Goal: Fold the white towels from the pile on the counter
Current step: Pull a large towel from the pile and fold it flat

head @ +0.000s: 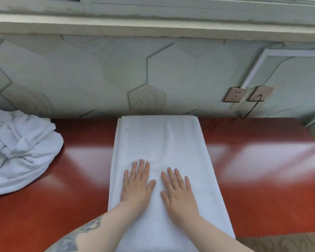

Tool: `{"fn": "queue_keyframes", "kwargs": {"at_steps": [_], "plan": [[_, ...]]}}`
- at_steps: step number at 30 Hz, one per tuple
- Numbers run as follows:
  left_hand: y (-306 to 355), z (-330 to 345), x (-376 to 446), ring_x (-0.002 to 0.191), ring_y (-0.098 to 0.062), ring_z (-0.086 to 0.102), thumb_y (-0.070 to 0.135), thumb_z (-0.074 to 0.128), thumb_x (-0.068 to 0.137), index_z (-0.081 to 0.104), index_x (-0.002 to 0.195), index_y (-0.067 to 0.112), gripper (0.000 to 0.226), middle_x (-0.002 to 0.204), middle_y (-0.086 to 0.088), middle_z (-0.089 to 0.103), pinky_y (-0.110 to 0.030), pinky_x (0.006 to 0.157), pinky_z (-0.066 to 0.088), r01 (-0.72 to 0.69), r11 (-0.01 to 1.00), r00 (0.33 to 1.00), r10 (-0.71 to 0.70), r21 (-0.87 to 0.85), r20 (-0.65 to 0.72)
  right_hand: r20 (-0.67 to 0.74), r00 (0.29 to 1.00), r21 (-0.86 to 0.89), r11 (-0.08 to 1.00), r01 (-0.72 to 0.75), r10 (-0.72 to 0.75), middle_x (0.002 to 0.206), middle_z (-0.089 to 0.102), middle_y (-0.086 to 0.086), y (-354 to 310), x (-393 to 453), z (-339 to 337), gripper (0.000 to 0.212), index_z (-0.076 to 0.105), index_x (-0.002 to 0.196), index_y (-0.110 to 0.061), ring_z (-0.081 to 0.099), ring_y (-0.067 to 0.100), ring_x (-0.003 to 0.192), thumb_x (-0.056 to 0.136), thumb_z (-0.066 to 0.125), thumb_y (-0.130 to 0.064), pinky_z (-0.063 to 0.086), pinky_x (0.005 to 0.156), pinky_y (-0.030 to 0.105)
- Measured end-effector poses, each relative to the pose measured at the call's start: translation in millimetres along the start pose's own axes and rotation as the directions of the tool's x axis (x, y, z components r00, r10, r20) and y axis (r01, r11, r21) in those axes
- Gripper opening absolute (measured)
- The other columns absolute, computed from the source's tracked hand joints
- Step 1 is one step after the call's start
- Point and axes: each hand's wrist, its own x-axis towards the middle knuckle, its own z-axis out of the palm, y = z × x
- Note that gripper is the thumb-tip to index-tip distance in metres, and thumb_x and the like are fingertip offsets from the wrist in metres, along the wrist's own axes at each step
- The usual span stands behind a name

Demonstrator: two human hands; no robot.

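Note:
A white towel (160, 140), folded into a long strip, lies across the glossy red counter (253, 160) from the wall to the near edge. My left hand (137, 186) and my right hand (178, 192) rest flat on its near half, side by side, fingers straight and slightly spread, palms pressing the cloth. A crumpled pile of white towels (20, 150) sits at the counter's left end, apart from both hands.
The wall with hexagon-patterned paper rises directly behind the counter. Two wall sockets (249, 94) sit at the right, one with a black cable (253, 108) running down to the counter. Wood-look floor shows at the lower right corner.

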Motion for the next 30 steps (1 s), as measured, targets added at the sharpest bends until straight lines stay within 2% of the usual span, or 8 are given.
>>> {"fn": "queue_keyframes", "kwargs": {"at_steps": [4, 8, 10, 13, 19, 21, 26, 30], "plan": [[-39.7, -9.5, 20.5, 0.146, -0.015, -0.015, 0.054, -0.01, 0.087, -0.018, 0.147, 0.026, 0.067, 0.155, 0.011, -0.022, -0.039, 0.116, -0.01, 0.177, 0.984, 0.984, -0.177, -0.021, -0.027, -0.029, 0.986, -0.061, 0.984, -0.168, 0.167, 0.157, 0.025, -0.005, 28.6, 23.5, 11.6, 0.067, 0.026, 0.151, -0.026, 0.012, 0.016, 0.146, 0.09, 0.021, -0.052, 0.001, 0.114, 0.037], [-63.3, -26.3, 35.7, 0.148, -0.022, -0.008, 0.039, 0.017, 0.102, 0.002, 0.154, 0.018, 0.058, 0.161, -0.003, -0.004, -0.045, 0.118, -0.001, 0.328, 0.943, 0.93, -0.334, -0.06, -0.153, -0.15, 0.857, -0.012, 0.866, -0.5, 0.493, 0.16, 0.017, 0.003, 65.2, 24.1, 2.9, 0.075, 0.021, 0.152, -0.016, 0.012, 0.023, 0.148, 0.089, 0.003, -0.052, 0.002, 0.115, 0.042], [-40.1, -25.2, 45.5, 0.148, -0.024, -0.003, 0.036, 0.025, 0.098, 0.018, 0.153, 0.013, 0.059, 0.16, -0.01, 0.013, -0.044, 0.116, 0.002, 0.183, 0.979, 0.928, -0.204, -0.095, -0.313, -0.139, 0.866, 0.016, 0.875, -0.484, 0.481, 0.154, 0.033, 0.008, 53.2, 30.7, -1.2, 0.066, 0.036, 0.147, -0.01, 0.024, 0.025, 0.143, 0.093, 0.018, -0.045, 0.006, 0.114, 0.042], [7.8, -10.9, 41.0, 0.148, -0.019, -0.008, 0.042, 0.031, 0.091, 0.029, 0.147, 0.015, 0.063, 0.156, -0.008, 0.028, -0.042, 0.115, 0.003, -0.145, 0.989, 0.962, 0.14, -0.004, -0.236, -0.11, 0.93, 0.017, 0.937, -0.35, 0.35, 0.152, 0.038, 0.005, 34.2, 34.4, 5.5, 0.059, 0.041, 0.145, -0.013, 0.021, 0.019, 0.141, 0.093, 0.029, -0.04, 0.001, 0.114, 0.037], [68.5, -14.6, -8.0, 0.143, -0.019, 0.026, 0.043, 0.035, 0.09, 0.039, 0.143, 0.015, 0.06, 0.151, -0.002, 0.039, -0.042, 0.108, 0.018, -0.372, 0.923, 0.907, 0.339, -0.096, -0.251, 0.027, 0.979, 0.058, 0.977, -0.205, 0.204, 0.158, 0.003, -0.012, 67.5, 23.9, 3.2, 0.059, 0.009, 0.151, -0.033, -0.003, 0.005, 0.146, 0.093, 0.015, -0.047, -0.011, 0.116, 0.026], [99.2, -15.9, -31.6, 0.14, -0.018, 0.033, 0.042, 0.038, 0.088, 0.037, 0.146, 0.017, 0.063, 0.152, 0.0, 0.037, -0.041, 0.106, 0.021, -0.46, 0.88, 0.878, 0.432, -0.116, -0.205, 0.051, 0.986, 0.024, 0.987, -0.162, 0.16, 0.159, 0.014, -0.006, 86.2, 18.9, -1.1, 0.062, 0.012, 0.151, -0.032, 0.007, 0.009, 0.146, 0.092, 0.025, -0.043, -0.006, 0.116, 0.027], [139.3, 24.7, -62.5, 0.146, -0.021, 0.01, 0.044, 0.041, 0.078, -0.001, 0.151, 0.009, 0.091, 0.152, -0.001, 0.029, -0.04, 0.11, 0.014, -0.472, 0.879, 0.875, 0.457, -0.07, -0.159, 0.019, 0.961, 0.098, 0.956, -0.276, 0.275, 0.157, 0.012, -0.009, 122.7, -42.4, -14.3, 0.054, 0.012, 0.148, -0.042, 0.002, -0.001, 0.143, 0.094, 0.016, -0.041, -0.002, 0.115, 0.023], [158.9, 35.8, -67.6, 0.146, -0.02, 0.009, 0.041, 0.039, 0.083, 0.0, 0.151, 0.011, 0.084, 0.153, -0.002, 0.027, -0.041, 0.112, 0.013, -0.469, 0.878, 0.882, 0.461, -0.094, -0.096, 0.016, 0.963, 0.074, 0.96, -0.271, 0.27, 0.158, 0.011, -0.008, 125.4, -58.6, -2.8, 0.056, 0.004, 0.149, -0.045, 0.0, 0.001, 0.145, 0.095, 0.02, -0.038, 0.001, 0.115, 0.026]]}}
